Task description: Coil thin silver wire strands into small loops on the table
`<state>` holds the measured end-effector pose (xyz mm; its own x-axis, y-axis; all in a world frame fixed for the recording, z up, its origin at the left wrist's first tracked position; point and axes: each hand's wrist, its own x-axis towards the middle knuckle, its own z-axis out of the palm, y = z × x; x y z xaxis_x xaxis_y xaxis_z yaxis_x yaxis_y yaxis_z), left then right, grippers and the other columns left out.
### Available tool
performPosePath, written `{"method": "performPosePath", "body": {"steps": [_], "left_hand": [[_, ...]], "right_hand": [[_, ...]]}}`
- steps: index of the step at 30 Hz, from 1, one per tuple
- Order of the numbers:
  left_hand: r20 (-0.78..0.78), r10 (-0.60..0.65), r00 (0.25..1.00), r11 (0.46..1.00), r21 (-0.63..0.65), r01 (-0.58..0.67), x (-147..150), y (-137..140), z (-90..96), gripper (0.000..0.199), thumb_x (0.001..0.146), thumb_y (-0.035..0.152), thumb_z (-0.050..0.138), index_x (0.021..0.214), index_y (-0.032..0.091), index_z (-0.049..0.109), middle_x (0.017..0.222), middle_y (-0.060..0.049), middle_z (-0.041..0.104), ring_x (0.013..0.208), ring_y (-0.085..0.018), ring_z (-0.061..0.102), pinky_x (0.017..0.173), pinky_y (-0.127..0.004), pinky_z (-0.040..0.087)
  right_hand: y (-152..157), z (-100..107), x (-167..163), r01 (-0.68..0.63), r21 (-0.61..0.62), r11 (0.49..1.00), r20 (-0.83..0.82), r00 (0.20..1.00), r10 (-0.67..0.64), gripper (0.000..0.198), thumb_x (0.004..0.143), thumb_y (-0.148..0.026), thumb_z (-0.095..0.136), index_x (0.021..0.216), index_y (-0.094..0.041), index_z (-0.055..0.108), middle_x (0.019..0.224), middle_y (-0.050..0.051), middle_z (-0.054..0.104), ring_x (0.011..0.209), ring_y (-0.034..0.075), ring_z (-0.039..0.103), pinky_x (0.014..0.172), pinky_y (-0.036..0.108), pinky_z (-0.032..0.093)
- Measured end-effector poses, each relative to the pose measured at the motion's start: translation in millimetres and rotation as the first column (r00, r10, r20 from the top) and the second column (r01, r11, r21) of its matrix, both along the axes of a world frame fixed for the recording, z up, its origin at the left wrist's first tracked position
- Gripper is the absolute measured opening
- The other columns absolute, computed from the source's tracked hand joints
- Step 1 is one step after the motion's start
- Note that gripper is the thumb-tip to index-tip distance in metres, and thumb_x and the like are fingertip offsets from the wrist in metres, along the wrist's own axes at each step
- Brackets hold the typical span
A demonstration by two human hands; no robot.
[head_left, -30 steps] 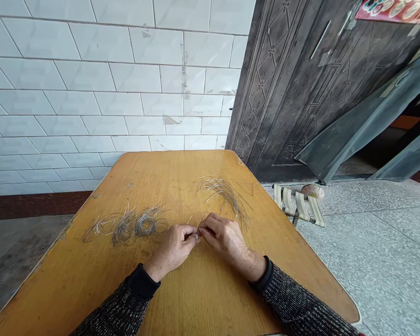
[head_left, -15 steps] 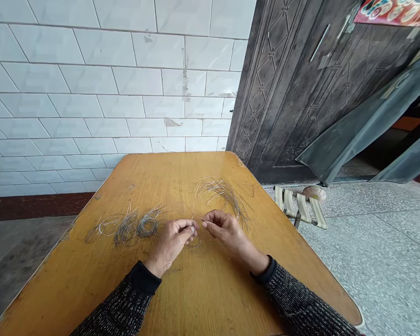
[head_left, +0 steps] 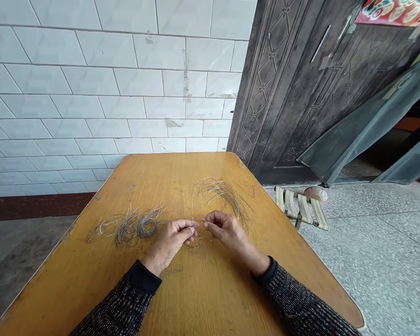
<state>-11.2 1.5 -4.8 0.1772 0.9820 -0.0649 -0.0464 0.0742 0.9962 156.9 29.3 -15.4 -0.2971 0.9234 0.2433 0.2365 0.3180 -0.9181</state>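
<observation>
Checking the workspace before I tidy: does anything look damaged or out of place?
Wall tiles behind the table are chipped. A folding stool lies tipped on the floor. Otherwise nothing odd.

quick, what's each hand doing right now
left hand: pinched shut on a thin wire loop
right hand: pinched shut on the same wire loop

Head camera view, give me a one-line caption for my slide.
Left hand and right hand pinch a thin wire loop over a wooden table, between coiled wires and loose wires.
</observation>
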Motion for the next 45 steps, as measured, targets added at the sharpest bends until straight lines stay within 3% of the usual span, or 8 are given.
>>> {"method": "performPosePath", "body": {"steps": [2, 6, 9, 16, 20, 27, 40, 45], "left_hand": [[-0.075, 0.035, 0.997, 0.998, 0.046, -0.032, 1, 0, -0.4, 0.016, 0.069, 0.023, 0.061, 0.08, 0.014, 0.07, 0.063, -0.002, 0.061, 0.057, -0.012, 0.05, 0.055, -0.023, 0.037], [-0.198, 0.034, 0.98, 0.989, 0.148, -0.004, 3, 1, -3.9, 0.011, 0.067, 0.02, 0.062, 0.073, 0.017, 0.07, 0.059, -0.001, 0.062, 0.057, -0.014, 0.052, 0.056, -0.024, 0.038], [-0.264, 0.017, 0.964, 0.982, 0.185, 0.033, 5, 0, -5.3, 0.01, 0.069, 0.022, 0.059, 0.065, 0.017, 0.067, 0.059, -0.001, 0.061, 0.057, -0.015, 0.052, 0.056, -0.024, 0.037], [-0.31, -0.024, 0.951, 0.991, 0.12, 0.064, 6, -1, 1.7, 0.01, 0.068, 0.02, 0.058, 0.06, 0.017, 0.064, 0.056, 0.0, 0.058, 0.055, -0.013, 0.049, 0.056, -0.025, 0.036], [-0.262, -0.045, 0.964, 0.992, 0.1, 0.073, 6, -1, 1.9, 0.008, 0.066, 0.02, 0.059, 0.061, 0.017, 0.063, 0.058, 0.0, 0.06, 0.057, -0.013, 0.05, 0.057, -0.025, 0.035], [-0.13, 0.012, 0.991, 0.999, -0.031, -0.016, 6, -4, 3.9, 0.014, 0.065, 0.028, 0.062, 0.068, 0.015, 0.063, 0.059, 0.0, 0.059, 0.056, -0.011, 0.048, 0.055, -0.024, 0.033], [0.038, -0.051, 0.998, 0.999, -0.01, 0.052, 6, -4, -1.9, 0.015, 0.07, 0.029, 0.063, 0.074, 0.015, 0.064, 0.066, 0.0, 0.054, 0.061, -0.011, 0.045, 0.059, -0.025, 0.032], [0.136, -0.099, 0.986, 0.995, -0.017, 0.102, 5, -4, -5.6, 0.015, 0.071, 0.029, 0.063, 0.077, 0.015, 0.063, 0.07, 0.0, 0.053, 0.064, -0.011, 0.045, 0.062, -0.025, 0.033]], "right_hand": [[-4, 1, 1, 0.062, 0.265, 0.962, 0.185, 0.976, -0.114, 0.013, 0.08, -0.029, 0.053, 0.078, -0.018, 0.058, 0.061, 0.0, 0.056, 0.052, 0.01, 0.047, 0.049, 0.022, 0.035], [-11, 2, 3, -0.053, 0.642, 0.764, 0.426, 0.854, -0.298, 0.019, 0.087, -0.021, 0.043, 0.098, -0.019, 0.058, 0.088, 0.007, 0.061, 0.071, 0.013, 0.055, 0.058, 0.023, 0.04], [-13, 4, 4, -0.195, 0.707, 0.68, 0.547, 0.76, -0.351, 0.022, 0.088, -0.016, 0.04, 0.102, -0.02, 0.057, 0.089, 0.006, 0.059, 0.069, 0.012, 0.055, 0.054, 0.022, 0.039], [-17, 17, 6, -0.323, 0.748, 0.579, 0.627, 0.628, -0.46, 0.027, 0.087, -0.014, 0.039, 0.11, -0.017, 0.054, 0.101, 0.01, 0.056, 0.076, 0.015, 0.054, 0.055, 0.024, 0.044], [-20, 24, 6, -0.372, 0.733, 0.569, 0.662, 0.582, -0.472, 0.027, 0.088, -0.017, 0.04, 0.111, -0.015, 0.053, 0.107, 0.012, 0.055, 0.082, 0.018, 0.053, 0.059, 0.027, 0.046], [-20, 19, 6, -0.319, 0.765, 0.56, 0.627, 0.567, -0.534, 0.025, 0.088, -0.015, 0.04, 0.109, -0.014, 0.052, 0.106, 0.011, 0.055, 0.079, 0.016, 0.051, 0.056, 0.025, 0.045], [-16, 11, 5, -0.175, 0.835, 0.521, 0.493, 0.657, -0.57, 0.018, 0.087, -0.014, 0.042, 0.1, -0.017, 0.054, 0.098, 0.006, 0.057, 0.075, 0.014, 0.053, 0.051, 0.022, 0.041], [-15, 10, 5, -0.14, 0.83, 0.539, 0.474, 0.686, -0.552, 0.016, 0.088, -0.019, 0.044, 0.099, -0.018, 0.054, 0.098, 0.006, 0.057, 0.072, 0.011, 0.053, 0.052, 0.021, 0.04]]}}
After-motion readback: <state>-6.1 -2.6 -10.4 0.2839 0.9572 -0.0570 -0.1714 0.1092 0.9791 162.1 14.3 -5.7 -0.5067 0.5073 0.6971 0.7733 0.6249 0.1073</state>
